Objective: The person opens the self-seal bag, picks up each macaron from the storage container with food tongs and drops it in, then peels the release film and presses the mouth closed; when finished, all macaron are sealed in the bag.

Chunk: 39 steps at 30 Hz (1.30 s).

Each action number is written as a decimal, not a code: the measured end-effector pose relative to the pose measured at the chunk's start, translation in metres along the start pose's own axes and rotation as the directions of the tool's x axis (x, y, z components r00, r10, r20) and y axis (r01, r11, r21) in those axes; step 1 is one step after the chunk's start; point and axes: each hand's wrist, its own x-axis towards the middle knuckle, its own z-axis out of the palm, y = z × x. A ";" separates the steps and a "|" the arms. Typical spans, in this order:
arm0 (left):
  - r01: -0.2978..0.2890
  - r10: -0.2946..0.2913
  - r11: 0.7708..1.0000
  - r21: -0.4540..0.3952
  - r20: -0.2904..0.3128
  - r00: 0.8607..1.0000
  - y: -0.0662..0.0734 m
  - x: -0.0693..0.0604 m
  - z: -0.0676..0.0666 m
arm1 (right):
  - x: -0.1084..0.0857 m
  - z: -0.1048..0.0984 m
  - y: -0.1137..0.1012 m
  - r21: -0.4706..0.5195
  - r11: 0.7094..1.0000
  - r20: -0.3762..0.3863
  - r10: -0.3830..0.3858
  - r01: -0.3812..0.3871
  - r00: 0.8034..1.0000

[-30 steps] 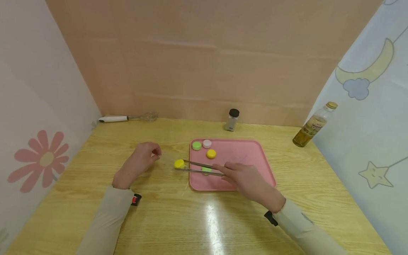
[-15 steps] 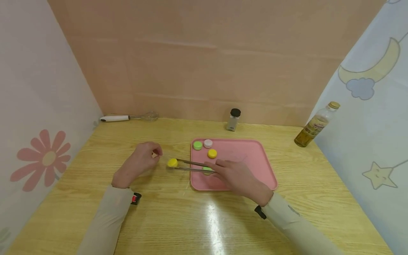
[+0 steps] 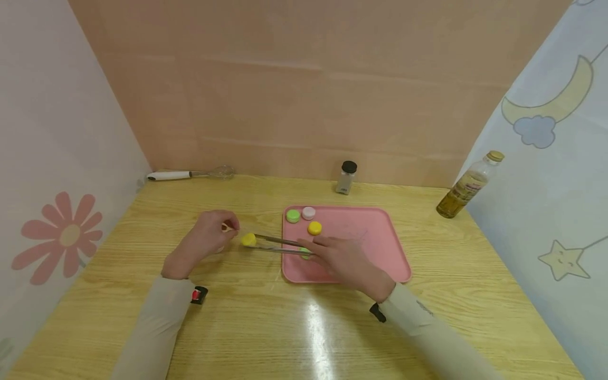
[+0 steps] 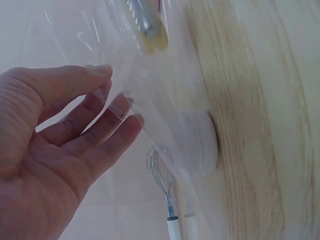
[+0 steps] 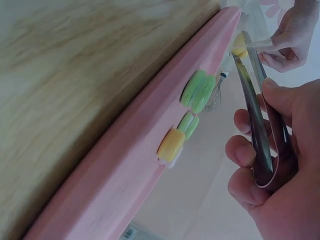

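The right hand (image 3: 349, 264) held a pair of metal tongs (image 5: 258, 135), its thumb on one arm and its fingers curled about the other, and the tips of the tongs were closed on a yellow macaron (image 3: 248, 240). That macaron was above the table (image 3: 247, 327), beyond the left edge of the pink tray (image 3: 375, 243) and near the left hand (image 3: 204, 236). The left hand pinched a clear plastic film (image 4: 155, 90) between thumb and fingers; the left wrist view showed the tong tips close by the film, though whether they lay inside or behind it could not be told. A pale round piece (image 4: 197, 142) showed through the film, low against the wood. On the tray, a green macaron (image 3: 293, 216) sat in the far left corner with a pale pink macaron (image 3: 309, 213) just beside it along the far edge. A second yellow macaron (image 3: 315, 228) lay a little nearer, and a second green macaron (image 5: 198, 91) lay near the left edge, partly hidden by the tongs in the head view. Along the table's far edge were a white-handled whisk (image 3: 171, 176) at the left corner, a black-capped jar (image 3: 346, 178) behind the tray, and a gold-capped bottle (image 3: 467, 188) near the right corner.
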 end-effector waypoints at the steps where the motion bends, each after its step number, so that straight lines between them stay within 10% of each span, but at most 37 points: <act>1: -0.002 0.002 1.000 0.000 0.003 1.000 0.000 0.000 -0.001 | 0.002 0.001 -0.001 -0.018 1.000 0.004 -0.012 0.012 1.000; 39: -0.032 0.031 0.999 -0.018 -0.023 0.999 0.001 0.001 0.000 | 0.061 0.023 -0.030 0.010 0.996 -0.032 0.088 -0.088 0.996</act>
